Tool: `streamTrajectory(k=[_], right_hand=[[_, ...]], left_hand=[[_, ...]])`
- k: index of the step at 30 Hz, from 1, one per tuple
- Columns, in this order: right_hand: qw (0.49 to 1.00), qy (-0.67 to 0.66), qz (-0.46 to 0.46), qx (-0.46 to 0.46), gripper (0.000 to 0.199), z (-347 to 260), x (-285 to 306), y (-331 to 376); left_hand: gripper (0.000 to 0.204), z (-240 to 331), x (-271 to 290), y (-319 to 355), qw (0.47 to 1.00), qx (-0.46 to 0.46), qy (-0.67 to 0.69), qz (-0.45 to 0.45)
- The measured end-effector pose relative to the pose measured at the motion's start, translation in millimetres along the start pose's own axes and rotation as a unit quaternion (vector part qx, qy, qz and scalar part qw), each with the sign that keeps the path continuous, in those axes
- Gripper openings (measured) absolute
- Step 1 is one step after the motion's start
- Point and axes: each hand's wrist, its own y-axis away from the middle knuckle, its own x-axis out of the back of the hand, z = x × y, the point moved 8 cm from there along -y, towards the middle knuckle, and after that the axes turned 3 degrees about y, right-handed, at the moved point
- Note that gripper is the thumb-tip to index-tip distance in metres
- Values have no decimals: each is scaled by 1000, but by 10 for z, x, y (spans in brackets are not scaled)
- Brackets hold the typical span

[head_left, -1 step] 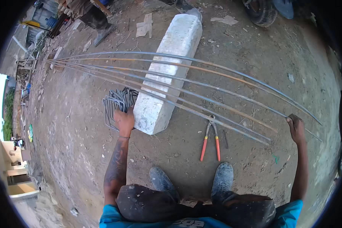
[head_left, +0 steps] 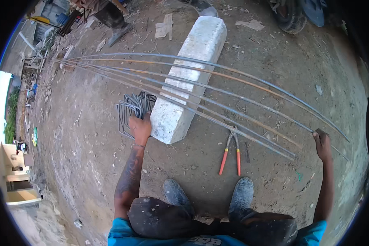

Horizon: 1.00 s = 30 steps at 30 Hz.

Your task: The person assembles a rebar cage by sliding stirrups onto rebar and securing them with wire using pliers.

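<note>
A bundle of bent wire stirrups [head_left: 133, 111] is gripped by the left hand [head_left: 140, 128] at nine o'clock of the concrete block [head_left: 191, 74]; a long steel rod [head_left: 250, 123] is clenched in the right hand [head_left: 322, 143].

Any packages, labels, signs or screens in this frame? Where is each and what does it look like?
No packages, signs or screens show.
Shirt print: bottom edge, white lettering on a blue shirt, mostly cut off.
Flat pale scrap: on the dirt at the top, beside the concrete block; whether it is packaging cannot be told.

Both arms stretched forward, left hand [head_left: 140, 128] curled, right hand [head_left: 322, 143] closed
</note>
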Motion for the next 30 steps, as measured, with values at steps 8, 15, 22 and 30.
streamTrajectory(k=[8,15,22,30], right_hand=[[992,-68,-90,52,48,-511,-140,-204],[980,-111,-130,98,45,-1178,-305,-419],[985,-100,-118,79,46,-1236,-337,-415],[979,-96,-154,90,51,-1804,-574,-661]], left_hand=[[42,-193,-26,115,995,99,25,-1],[45,-198,13,103,996,86,30,-18],[49,-160,-42,66,997,80,14,-20],[51,-101,-28,42,999,30,12,-30]])
